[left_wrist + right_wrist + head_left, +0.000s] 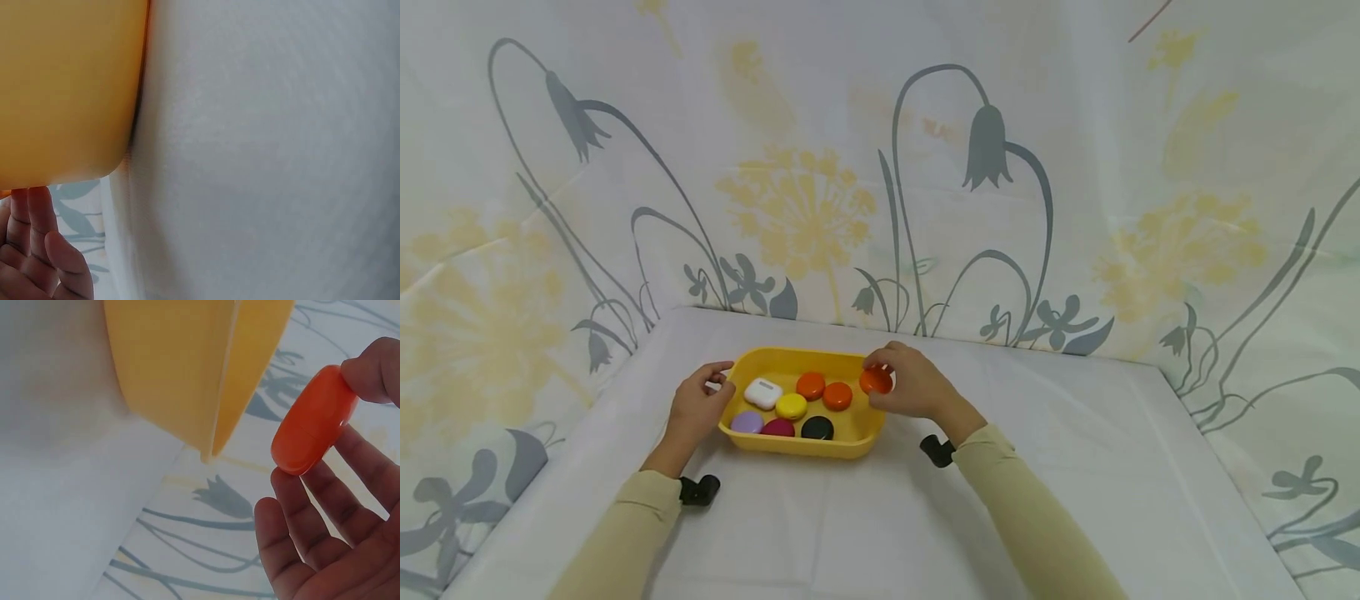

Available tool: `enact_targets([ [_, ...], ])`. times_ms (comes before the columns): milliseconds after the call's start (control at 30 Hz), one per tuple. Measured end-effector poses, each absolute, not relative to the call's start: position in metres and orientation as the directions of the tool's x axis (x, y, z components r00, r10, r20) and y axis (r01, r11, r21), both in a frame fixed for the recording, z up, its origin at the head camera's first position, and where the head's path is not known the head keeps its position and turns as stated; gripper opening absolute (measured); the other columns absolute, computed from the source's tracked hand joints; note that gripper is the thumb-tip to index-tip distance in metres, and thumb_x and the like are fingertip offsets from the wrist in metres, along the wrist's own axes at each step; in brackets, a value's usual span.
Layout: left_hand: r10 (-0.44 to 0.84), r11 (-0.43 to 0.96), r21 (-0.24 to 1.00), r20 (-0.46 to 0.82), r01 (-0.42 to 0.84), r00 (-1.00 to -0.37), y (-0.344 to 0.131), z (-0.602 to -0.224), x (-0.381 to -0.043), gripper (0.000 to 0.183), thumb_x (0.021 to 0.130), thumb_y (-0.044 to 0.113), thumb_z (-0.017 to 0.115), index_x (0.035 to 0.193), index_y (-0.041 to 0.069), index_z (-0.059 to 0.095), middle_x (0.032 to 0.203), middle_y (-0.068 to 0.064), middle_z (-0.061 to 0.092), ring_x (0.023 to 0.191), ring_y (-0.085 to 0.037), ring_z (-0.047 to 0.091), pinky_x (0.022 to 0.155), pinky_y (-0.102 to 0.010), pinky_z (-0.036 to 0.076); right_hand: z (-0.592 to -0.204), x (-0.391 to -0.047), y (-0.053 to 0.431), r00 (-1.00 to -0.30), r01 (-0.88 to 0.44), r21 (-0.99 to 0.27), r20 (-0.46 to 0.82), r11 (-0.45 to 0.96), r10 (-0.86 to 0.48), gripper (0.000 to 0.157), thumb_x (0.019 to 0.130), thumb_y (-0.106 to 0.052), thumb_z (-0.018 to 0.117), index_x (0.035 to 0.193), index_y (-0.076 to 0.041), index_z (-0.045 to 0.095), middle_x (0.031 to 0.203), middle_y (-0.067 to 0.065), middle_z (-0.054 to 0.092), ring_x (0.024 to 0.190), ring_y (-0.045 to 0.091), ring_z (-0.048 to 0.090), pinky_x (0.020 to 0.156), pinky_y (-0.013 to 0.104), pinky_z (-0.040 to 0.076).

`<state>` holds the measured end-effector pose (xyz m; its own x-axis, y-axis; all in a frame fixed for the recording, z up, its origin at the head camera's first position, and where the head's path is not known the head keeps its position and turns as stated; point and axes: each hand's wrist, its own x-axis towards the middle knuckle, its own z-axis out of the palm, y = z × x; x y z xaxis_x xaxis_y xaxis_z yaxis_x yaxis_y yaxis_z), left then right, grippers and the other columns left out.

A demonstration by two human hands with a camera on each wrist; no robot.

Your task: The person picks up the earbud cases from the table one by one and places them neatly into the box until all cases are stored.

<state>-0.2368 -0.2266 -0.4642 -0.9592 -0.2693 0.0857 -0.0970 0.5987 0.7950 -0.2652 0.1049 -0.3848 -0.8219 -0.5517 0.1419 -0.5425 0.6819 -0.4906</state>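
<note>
A yellow tray (pixel 831 450) with rounded corners sits on the white-covered table. At its right end, my right hand (pixel 913 382) pinches an orange round case (pixel 312 422) by its edge, thumb on one side and fingertips on the other. In the right wrist view the case appears beside the tray's rim. At the opposite end, my left hand (pixel 696 404) touches the tray, fingertips (pixel 41 199) against its outer end wall. Inside lie two more orange-red round pieces (pixel 838 396), a yellow one (pixel 791 407), a white rounded case (pixel 763 392), a lilac one (pixel 747 422), a dark red one (pixel 778 428) and a black one (pixel 817 428).
The white table cover (pixel 865 533) extends around the tray. A pale curtain-like backdrop (pixel 850 108) printed with grey and yellow flowers rises behind and on both sides. Small black camera mounts (pixel 700 490) hang at both wrists.
</note>
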Motion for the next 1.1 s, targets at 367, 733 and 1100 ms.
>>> enact_targets([
  [367, -0.28, 0.576, 0.811, 0.08, -0.1, -0.957, -0.226, -0.464, -0.235, 0.042, 0.09, 0.02, 0.054, 0.131, 0.011, 0.058, 0.107, -0.011, 0.056, 0.084, -0.021, 0.052, 0.061, -0.018, 0.044, -0.377, -0.267, 0.119, -0.847, -0.505, -0.479, 0.116, 0.718, -0.519, 0.035, 0.076, -0.02, 0.073, 0.11, -0.014, 0.066, 0.102, 0.001, 0.06, 0.092, 0.016, 0.054, 0.081, 0.026, 0.052],
  [733, -0.279, 0.568, 0.818, 0.082, -0.095, -0.957, -0.225, -0.463, -0.235, 0.042, 0.091, 0.021, 0.053, 0.133, 0.011, 0.057, 0.124, -0.014, 0.059, 0.103, -0.028, 0.059, 0.078, -0.023, 0.051, -0.377, -0.273, 0.136, -0.859, -0.492, -0.452, 0.118, 0.744, -0.497, 0.034, 0.076, -0.018, 0.073, 0.109, -0.012, 0.067, 0.104, 0.004, 0.061, 0.09, 0.018, 0.056, 0.079, 0.028, 0.053],
  [1100, -0.267, 0.556, 0.826, 0.071, -0.093, -0.961, -0.226, -0.465, -0.236, 0.043, 0.092, 0.022, 0.053, 0.133, 0.01, 0.056, 0.126, -0.016, 0.059, 0.104, -0.029, 0.06, 0.077, -0.022, 0.052, -0.385, -0.28, 0.153, -0.88, -0.457, -0.429, 0.095, 0.779, -0.465, 0.034, 0.075, -0.02, 0.073, 0.108, -0.013, 0.066, 0.106, 0.004, 0.061, 0.093, 0.02, 0.056, 0.081, 0.031, 0.054],
])
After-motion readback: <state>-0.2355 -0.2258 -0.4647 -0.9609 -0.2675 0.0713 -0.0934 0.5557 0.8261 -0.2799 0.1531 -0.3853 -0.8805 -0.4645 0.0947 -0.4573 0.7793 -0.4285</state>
